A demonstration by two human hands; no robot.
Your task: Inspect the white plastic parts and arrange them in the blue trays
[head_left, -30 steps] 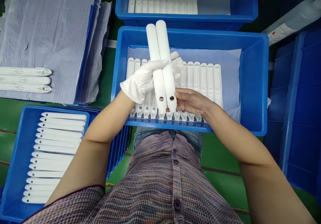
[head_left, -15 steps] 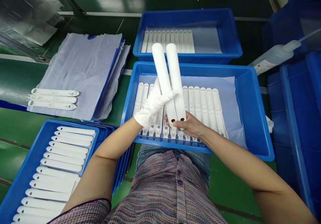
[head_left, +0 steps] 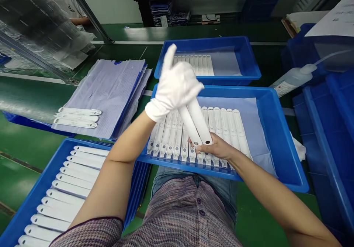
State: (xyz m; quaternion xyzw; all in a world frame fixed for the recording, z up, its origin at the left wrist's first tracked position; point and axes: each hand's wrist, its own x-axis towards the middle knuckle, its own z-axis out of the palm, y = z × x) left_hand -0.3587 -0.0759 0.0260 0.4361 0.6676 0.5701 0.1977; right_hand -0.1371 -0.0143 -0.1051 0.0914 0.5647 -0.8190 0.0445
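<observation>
Two long white strips slant side by side above the middle blue tray. My bare right hand pinches their lower ends, which have dark holes. Over their upper part lies my gloved left hand, somewhat blurred by motion; its thumb or a finger points up and the other fingers curl around the strips, hiding their top ends. Beneath, a row of similar white strips rests on a bluish liner in the tray.
Behind is another blue tray with strips. At left, three strips lie on stacked liner sheets; below them is a filled tray. A bottle and blue bins stand right. A person's arm shows at upper left.
My left hand has moved up along the two strips and now covers their upper ends. My right hand still holds the lower ends. The view has tilted upward.
</observation>
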